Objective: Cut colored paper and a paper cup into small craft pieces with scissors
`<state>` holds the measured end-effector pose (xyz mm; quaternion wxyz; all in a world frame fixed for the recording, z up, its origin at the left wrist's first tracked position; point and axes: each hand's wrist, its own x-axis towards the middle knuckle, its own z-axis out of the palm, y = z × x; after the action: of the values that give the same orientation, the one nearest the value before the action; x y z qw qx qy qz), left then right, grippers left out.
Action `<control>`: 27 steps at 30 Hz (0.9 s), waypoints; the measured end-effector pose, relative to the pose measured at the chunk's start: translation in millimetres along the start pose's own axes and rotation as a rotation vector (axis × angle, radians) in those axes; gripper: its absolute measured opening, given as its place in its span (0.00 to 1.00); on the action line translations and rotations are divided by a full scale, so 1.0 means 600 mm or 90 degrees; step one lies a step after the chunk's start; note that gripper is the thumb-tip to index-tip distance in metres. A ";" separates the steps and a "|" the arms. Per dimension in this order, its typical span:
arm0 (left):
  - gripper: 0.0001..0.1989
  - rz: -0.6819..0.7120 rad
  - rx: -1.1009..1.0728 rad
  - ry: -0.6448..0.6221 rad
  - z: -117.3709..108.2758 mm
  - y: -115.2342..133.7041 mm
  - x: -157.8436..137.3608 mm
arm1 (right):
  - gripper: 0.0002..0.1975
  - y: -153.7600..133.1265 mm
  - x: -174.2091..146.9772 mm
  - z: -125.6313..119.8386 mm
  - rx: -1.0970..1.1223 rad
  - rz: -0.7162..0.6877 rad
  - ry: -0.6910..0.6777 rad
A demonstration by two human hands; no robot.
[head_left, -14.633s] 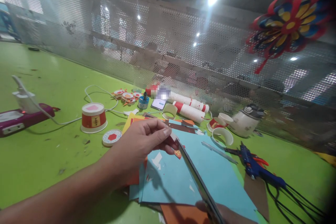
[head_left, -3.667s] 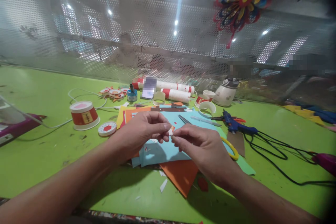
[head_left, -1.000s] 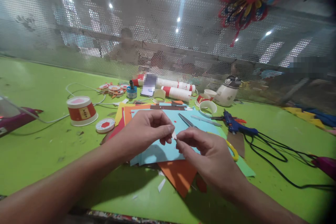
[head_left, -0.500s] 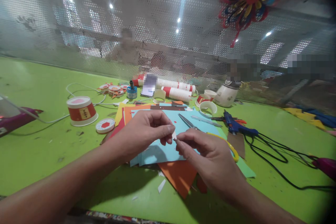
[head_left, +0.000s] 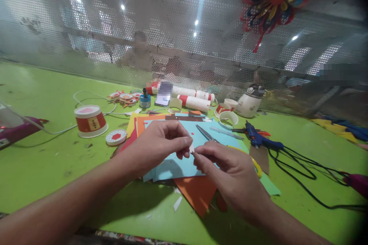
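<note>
Between my two hands is a small white paper piece (head_left: 191,147) with a jagged lower edge. My left hand (head_left: 169,139) pinches its upper end between thumb and fingers. At the lower edge, the thumb and forefinger of my right hand (head_left: 224,162) are pinched together against the piece; whether they hold anything else is too small to tell. Both hands are above a stack of light blue paper sheets (head_left: 169,166). Scissors (head_left: 205,132) with yellow handles lie on the sheets, partly hidden behind my right hand. A tiny red scrap (head_left: 192,133) lies near my left fingertips.
A blue glue gun (head_left: 255,138) with black cords lies right. Left are a red-and-white paper cup (head_left: 90,121) and a round white disc (head_left: 115,137). Behind stand a blue bottle (head_left: 145,100), a phone (head_left: 163,93), stacked paper cups (head_left: 194,103), paper rings (head_left: 228,118) and a white jar (head_left: 249,101).
Both hands keep almost the same pose around the white paper piece. The whole view has shifted very slightly; nothing on the table has visibly moved.
</note>
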<state>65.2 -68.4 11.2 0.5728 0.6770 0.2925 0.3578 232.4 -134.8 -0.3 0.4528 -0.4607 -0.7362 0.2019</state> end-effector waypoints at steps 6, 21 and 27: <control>0.08 0.002 -0.009 0.000 -0.001 -0.003 -0.001 | 0.07 0.000 -0.003 0.002 0.001 -0.004 -0.005; 0.10 -0.007 -0.026 0.003 0.001 -0.001 0.000 | 0.06 0.005 -0.003 0.003 -0.007 0.003 0.004; 0.10 -0.005 -0.050 0.005 0.003 -0.001 0.001 | 0.05 0.009 -0.003 0.006 -0.003 -0.010 0.026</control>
<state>67.0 -68.5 10.7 0.5992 0.6515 0.2831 0.3692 232.2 -133.1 -6.6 0.4683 -0.4602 -0.7307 0.1872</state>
